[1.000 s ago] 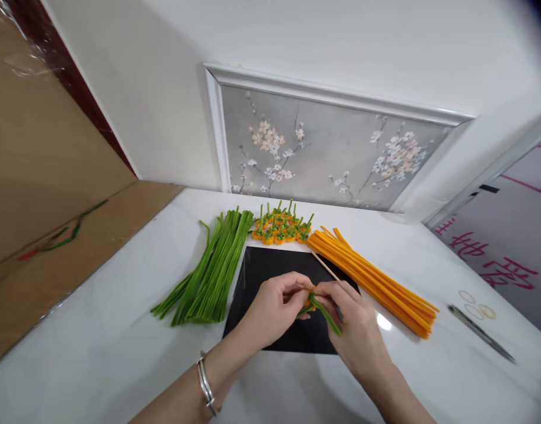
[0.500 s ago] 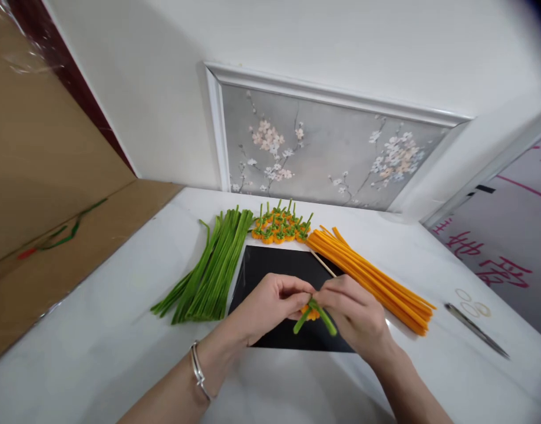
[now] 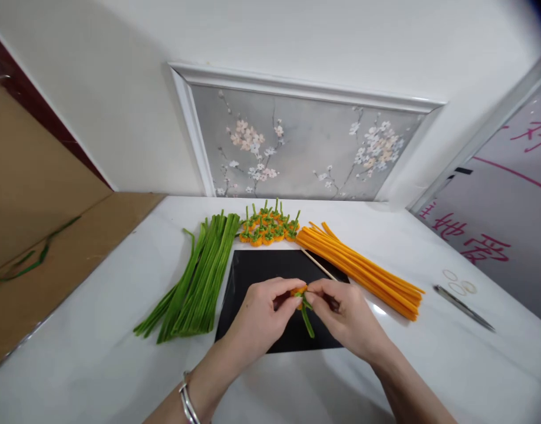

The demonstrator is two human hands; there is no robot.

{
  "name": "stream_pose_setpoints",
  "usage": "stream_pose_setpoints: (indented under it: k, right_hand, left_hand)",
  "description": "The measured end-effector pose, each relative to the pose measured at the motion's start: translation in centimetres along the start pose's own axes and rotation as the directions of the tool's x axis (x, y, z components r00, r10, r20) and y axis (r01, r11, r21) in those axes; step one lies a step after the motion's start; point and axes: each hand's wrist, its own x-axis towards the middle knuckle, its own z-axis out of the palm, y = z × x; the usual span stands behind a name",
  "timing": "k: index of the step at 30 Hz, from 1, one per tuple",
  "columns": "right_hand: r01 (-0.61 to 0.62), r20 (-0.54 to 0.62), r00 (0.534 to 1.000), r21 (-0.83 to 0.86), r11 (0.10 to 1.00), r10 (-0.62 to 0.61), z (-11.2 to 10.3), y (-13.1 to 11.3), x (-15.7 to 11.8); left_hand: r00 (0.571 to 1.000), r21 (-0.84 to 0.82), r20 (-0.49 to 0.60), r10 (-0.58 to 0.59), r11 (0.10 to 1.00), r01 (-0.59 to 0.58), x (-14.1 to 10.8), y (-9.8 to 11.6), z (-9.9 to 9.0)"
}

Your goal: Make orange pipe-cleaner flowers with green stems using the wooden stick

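Above a black mat (image 3: 253, 271), my left hand (image 3: 266, 309) pinches a small orange pipe-cleaner pumpkin (image 3: 299, 291) between thumb and fingers. Closed on the green pipe cleaner (image 3: 308, 323) at its top is my right hand (image 3: 341, 312); one green end hangs down toward me. The fingertips partly cover the pumpkin. Behind the mat stands a cluster of finished orange pumpkins (image 3: 268, 237) with green stems. A bundle of green pipe cleaners (image 3: 204, 282) lies left of the mat, and a bundle of orange pipe cleaners (image 3: 363, 268) lies to the right.
A thin wooden stick (image 3: 319, 263) rests across the mat's right back corner. Farther right are tweezers (image 3: 465, 307) and several pale rings (image 3: 458, 287) on the white table (image 3: 98, 341). Cardboard (image 3: 40, 247) borders the left, and a wall with a framed floral panel (image 3: 306, 147) stands behind.
The pumpkin has been turned in my fingers, and one green end now hangs where two spread apart before. My head view has shifted slightly right.
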Motion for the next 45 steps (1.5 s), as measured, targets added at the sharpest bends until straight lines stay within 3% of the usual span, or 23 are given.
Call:
stream_pose_setpoints:
  k: [3, 5, 9, 12, 15, 17, 22, 28, 33, 39, 45]
  right_hand:
    - [0.184, 0.021, 0.983, -0.05, 0.982, -0.183, -0.5, 0.4, 0.2]
    - [0.324, 0.047, 0.946, -0.081, 0.943, -0.321, -0.8, 0.8, 0.4]
    - [0.482, 0.036, 0.873, -0.22, 0.848, -0.487, -0.9, 1.1, 0.6]
    - [0.441, 0.013, 0.893, -0.22, 0.87, -0.45, -0.7, 0.9, 0.5]
    - [0.29, -0.05, 0.953, -0.148, 0.946, -0.3, -0.6, 0.8, 0.5]
    - [0.238, -0.07, 0.967, -0.11, 0.965, -0.246, -0.8, 0.8, 0.5]
    - [0.327, 0.008, 0.945, -0.021, 0.945, -0.327, -1.1, 1.1, 0.6]
    - [0.412, -0.007, 0.911, -0.026, 0.911, -0.412, -1.1, 1.5, 0.6]
    - [0.362, 0.0, 0.932, -0.028, 0.932, -0.363, -1.0, 1.1, 0.5]
    - [0.436, 0.005, 0.899, -0.099, 0.894, -0.438, -0.9, 1.0, 0.4]
    - [0.398, 0.059, 0.917, -0.185, 0.899, -0.394, -0.9, 0.6, 0.2]
  left_hand:
    - [0.987, -0.238, 0.102, -0.121, 0.961, 0.143, 0.2, 0.0, -0.2]
    - [0.967, -0.358, 0.178, -0.184, 0.903, 0.238, 0.3, 0.0, -0.3]
    - [0.94, -0.468, 0.229, -0.254, 0.818, 0.335, 0.4, 0.1, -0.5]
    - [0.943, -0.466, 0.205, -0.263, 0.82, 0.331, 0.4, 0.3, -0.6]
    - [0.95, -0.441, 0.179, -0.256, 0.842, 0.31, 0.5, 0.6, -0.6]
    - [0.95, -0.441, 0.173, -0.26, 0.842, 0.311, 0.5, 0.7, -0.6]
    - [0.947, -0.463, 0.173, -0.269, 0.827, 0.319, 0.5, 0.7, -0.6]
    - [0.932, -0.441, 0.22, -0.287, 0.823, 0.357, 0.5, 1.1, -0.8]
    - [0.954, -0.396, 0.152, -0.257, 0.869, 0.297, 0.5, 1.4, -0.8]
    - [0.962, -0.34, 0.183, -0.204, 0.905, 0.256, 0.5, 1.5, -0.8]
    - [0.972, -0.31, 0.16, -0.17, 0.926, 0.213, 0.5, 1.1, -0.5]
